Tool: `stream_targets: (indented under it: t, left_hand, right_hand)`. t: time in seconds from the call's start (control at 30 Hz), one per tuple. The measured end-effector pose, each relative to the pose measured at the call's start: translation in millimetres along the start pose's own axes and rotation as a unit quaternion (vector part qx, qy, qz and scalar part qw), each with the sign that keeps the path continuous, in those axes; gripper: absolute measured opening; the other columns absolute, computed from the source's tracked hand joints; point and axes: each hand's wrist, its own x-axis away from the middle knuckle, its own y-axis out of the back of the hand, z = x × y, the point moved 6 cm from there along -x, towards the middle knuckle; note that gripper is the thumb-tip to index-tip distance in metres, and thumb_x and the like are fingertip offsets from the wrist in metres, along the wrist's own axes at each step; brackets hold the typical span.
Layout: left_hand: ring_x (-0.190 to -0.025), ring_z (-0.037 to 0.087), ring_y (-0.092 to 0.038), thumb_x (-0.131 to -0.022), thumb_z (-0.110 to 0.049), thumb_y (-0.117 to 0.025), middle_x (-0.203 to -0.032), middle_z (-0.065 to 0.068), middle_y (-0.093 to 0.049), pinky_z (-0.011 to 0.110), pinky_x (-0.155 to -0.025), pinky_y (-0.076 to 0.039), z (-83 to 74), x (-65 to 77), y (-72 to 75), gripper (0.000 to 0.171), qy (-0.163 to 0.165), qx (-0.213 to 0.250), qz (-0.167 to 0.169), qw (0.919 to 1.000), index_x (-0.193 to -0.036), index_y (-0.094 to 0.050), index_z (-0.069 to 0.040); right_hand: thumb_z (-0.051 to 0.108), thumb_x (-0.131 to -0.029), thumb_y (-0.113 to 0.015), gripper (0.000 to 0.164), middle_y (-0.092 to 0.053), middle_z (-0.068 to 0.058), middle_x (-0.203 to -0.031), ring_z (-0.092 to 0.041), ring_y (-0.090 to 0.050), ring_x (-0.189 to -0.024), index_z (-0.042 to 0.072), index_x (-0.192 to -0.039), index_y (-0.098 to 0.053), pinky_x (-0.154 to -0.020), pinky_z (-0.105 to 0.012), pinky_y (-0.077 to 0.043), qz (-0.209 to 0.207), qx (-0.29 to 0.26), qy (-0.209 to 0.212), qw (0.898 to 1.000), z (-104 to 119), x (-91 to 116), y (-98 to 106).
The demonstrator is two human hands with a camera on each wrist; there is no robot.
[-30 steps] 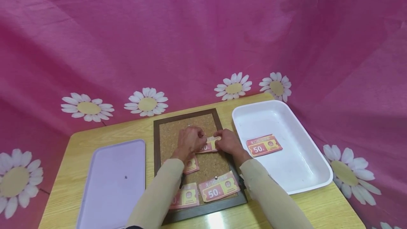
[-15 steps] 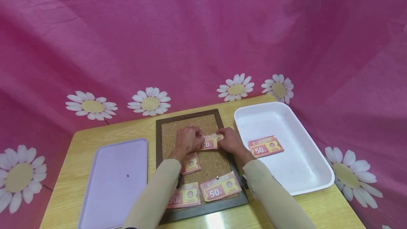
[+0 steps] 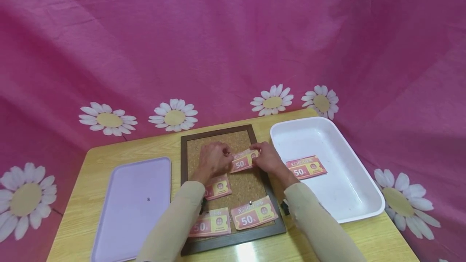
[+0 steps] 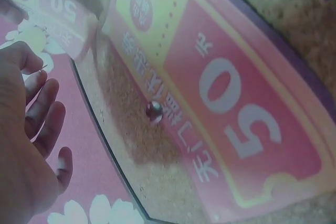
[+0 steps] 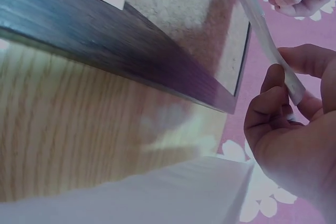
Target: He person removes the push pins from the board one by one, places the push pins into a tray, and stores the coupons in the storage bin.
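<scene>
In the head view my right hand [image 3: 268,157] pinches the right end of a red and yellow "50" coupon [image 3: 242,163], over the upper part of a framed corkboard [image 3: 249,183]. The right wrist view shows this coupon [image 5: 265,38] edge-on, raised off the cork, between thumb and fingers. Just left of it is my left hand [image 3: 214,157]. Its thumb and forefinger pinch a small pin [image 4: 44,67], of which only the thin needle shows. A round-headed pin [image 4: 154,112] stands at the edge of another coupon [image 4: 226,93] on the board.
Further coupons [image 3: 253,214] lie on the lower board, some partly behind the left arm. A white tray [image 3: 349,189] with a coupon [image 3: 306,167] stands right. A lilac tray [image 3: 134,197] with a small dark item [image 3: 148,199] lies left. Pink flowered cloth [image 3: 233,51] hangs behind the table.
The right hand has shifted slightly right and lifted its end of the coupon, which now tilts and shows more of its face. The left hand has stayed nearly in place beside it.
</scene>
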Motion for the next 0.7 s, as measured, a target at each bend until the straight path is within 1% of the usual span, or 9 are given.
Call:
stream_targets:
  t: [0.13,0.2,0.3,0.37,0.43,0.6,0.7]
  left_hand:
    - [-0.074,0.011,-0.055,-0.08,-0.042,-0.065,-0.081,-0.01,-0.063,0.038,-0.08,-0.042,2.8,0.9,4.0,0.018,-0.006,-0.007,-0.003,0.9999,-0.087,-0.069,-0.026]
    - [-0.073,0.011,-0.056,-0.08,-0.04,-0.065,-0.081,-0.01,-0.063,0.036,-0.078,-0.043,4.7,2.2,6.1,0.016,-0.011,-0.008,-0.007,0.9999,-0.085,-0.068,-0.026]
    - [-0.074,0.011,-0.057,-0.079,-0.037,-0.065,-0.08,-0.01,-0.064,0.033,-0.074,-0.045,7.3,4.5,10.1,0.013,-0.021,-0.009,-0.019,0.9995,-0.083,-0.069,-0.025]
    - [-0.075,0.012,-0.057,-0.079,-0.036,-0.065,-0.081,-0.01,-0.065,0.033,-0.072,-0.046,8.7,6.5,12.8,0.013,-0.027,-0.007,-0.026,0.9993,-0.082,-0.069,-0.024]
    - [-0.077,0.013,-0.058,-0.078,-0.036,-0.065,-0.081,-0.009,-0.067,0.034,-0.072,-0.046,10.0,8.4,15.9,0.014,-0.033,-0.004,-0.033,0.9989,-0.083,-0.07,-0.024]
    - [-0.08,0.013,-0.058,-0.077,-0.036,-0.066,-0.083,-0.009,-0.067,0.034,-0.073,-0.046,13.7,12.5,22.1,0.015,-0.039,0.008,-0.031,0.9987,-0.084,-0.07,-0.024]
    - [-0.08,0.013,-0.058,-0.076,-0.035,-0.065,-0.082,-0.01,-0.066,0.034,-0.072,-0.045,16.3,14.4,25.3,0.014,-0.042,0.003,-0.035,0.9985,-0.083,-0.07,-0.024]
  right_hand:
    - [0.008,-0.075,-0.065,0.048,-0.065,-0.014,-0.114,-0.022,-0.056,-0.085,0.008,-0.123,-0.065,-0.069,-0.029,-0.041,-0.014,0.01,0.012,1.0,2.0,2.4,5.1]
    - [0.009,-0.075,-0.065,0.048,-0.065,-0.015,-0.111,-0.023,-0.055,-0.082,0.009,-0.123,-0.065,-0.067,-0.029,-0.041,-0.02,0.012,0.014,1.0,3.0,4.6,7.9]
    - [0.011,-0.076,-0.066,0.048,-0.065,-0.014,-0.111,-0.023,-0.053,-0.081,0.011,-0.124,-0.065,-0.067,-0.03,-0.04,-0.025,0.012,0.01,1.0,4.1,8.2,12.2]
    - [0.012,-0.077,-0.066,0.048,-0.064,-0.013,-0.113,-0.023,-0.054,-0.081,0.012,-0.125,-0.064,-0.068,-0.031,-0.041,-0.023,0.001,0.006,1.0,5.2,10.6,15.1]
    - [0.013,-0.079,-0.066,0.047,-0.063,-0.013,-0.117,-0.023,-0.054,-0.084,0.012,-0.126,-0.064,-0.071,-0.032,-0.043,-0.024,0.002,0.006,1.0,5.8,12.8,18.2]
    - [0.013,-0.08,-0.066,0.047,-0.06,-0.014,-0.125,-0.025,-0.055,-0.094,0.012,-0.127,-0.063,-0.082,-0.037,-0.044,-0.03,0.004,0.009,0.999,5.1,17.4,25.5]
    - [0.012,-0.079,-0.067,0.049,-0.059,-0.014,-0.125,-0.026,-0.054,-0.094,0.011,-0.127,-0.062,-0.082,-0.037,-0.045,-0.034,0.002,0.007,0.999,3.1,19.2,30.1]
